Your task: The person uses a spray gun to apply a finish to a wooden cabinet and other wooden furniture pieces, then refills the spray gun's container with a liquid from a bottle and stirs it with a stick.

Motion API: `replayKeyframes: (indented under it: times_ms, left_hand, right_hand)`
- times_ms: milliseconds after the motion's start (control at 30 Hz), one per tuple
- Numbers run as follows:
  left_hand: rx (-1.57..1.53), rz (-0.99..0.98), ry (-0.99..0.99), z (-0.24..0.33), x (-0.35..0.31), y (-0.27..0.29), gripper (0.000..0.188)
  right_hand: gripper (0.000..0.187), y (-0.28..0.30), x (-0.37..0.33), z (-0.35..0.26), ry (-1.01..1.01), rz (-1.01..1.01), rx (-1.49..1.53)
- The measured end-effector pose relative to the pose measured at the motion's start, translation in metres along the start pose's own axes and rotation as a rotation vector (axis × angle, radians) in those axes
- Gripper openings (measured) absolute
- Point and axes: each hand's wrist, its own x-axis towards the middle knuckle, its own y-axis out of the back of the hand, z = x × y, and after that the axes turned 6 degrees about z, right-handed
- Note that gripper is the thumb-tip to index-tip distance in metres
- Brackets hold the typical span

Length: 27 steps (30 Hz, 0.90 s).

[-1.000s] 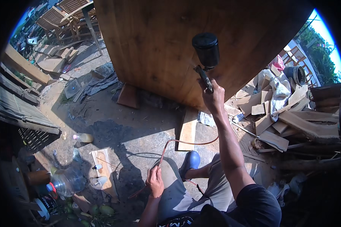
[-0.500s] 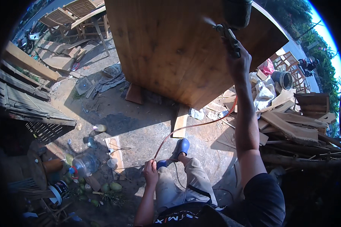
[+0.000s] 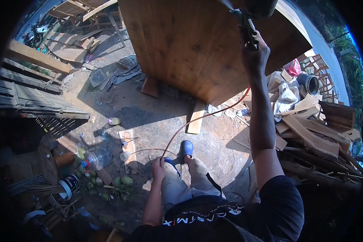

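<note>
Spray gun (image 3: 246,23), likely top-heavy, best held by its handle (image 3: 252,39), is gripped by the right hand (image 3: 257,52), far right, near the panel (image 3: 181,52); supple-looking hose (image 3: 207,114) is pinched by the left hand (image 3: 159,168).

Outdoors, strong sun. Ground (image 3: 226,141) under me is bare and worn, pale and mottled where lit, cut by hard-edged shadows (image 3: 139,117). To my left, a slatted wooden structure (image 3: 32,97), dark underneath, a heavy beam (image 3: 38,56) beyond it. Upper left: slatted wooden chairs (image 3: 66,9), loose boards (image 3: 67,50) lying on the ground in front. To my right, a heap of timber offcuts (image 3: 310,135), partly sunlit, wooden frames (image 3: 318,64) behind it. Past those, a grey road (image 3: 334,66) and green trees (image 3: 350,68).
</note>
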Motion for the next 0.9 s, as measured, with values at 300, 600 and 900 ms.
replayKeyframes:
  times_ms: [300,600,900]
  left_hand:
    - [-0.017,0.020,0.014,-0.043,0.012,0.008,0.019]
    - [0.095,-0.339,0.226,-0.142,0.009,0.014,0.022]
    - [0.168,-0.313,0.164,-0.161,0.037,0.044,0.021]
  right_hand:
    - [0.034,-0.076,-0.152,0.037,-0.345,-0.202,-0.037]
    - [0.027,-0.185,-0.345,0.094,-0.524,-0.195,-0.031]
    - [0.028,-0.302,-0.551,0.169,-0.728,-0.229,-0.187]
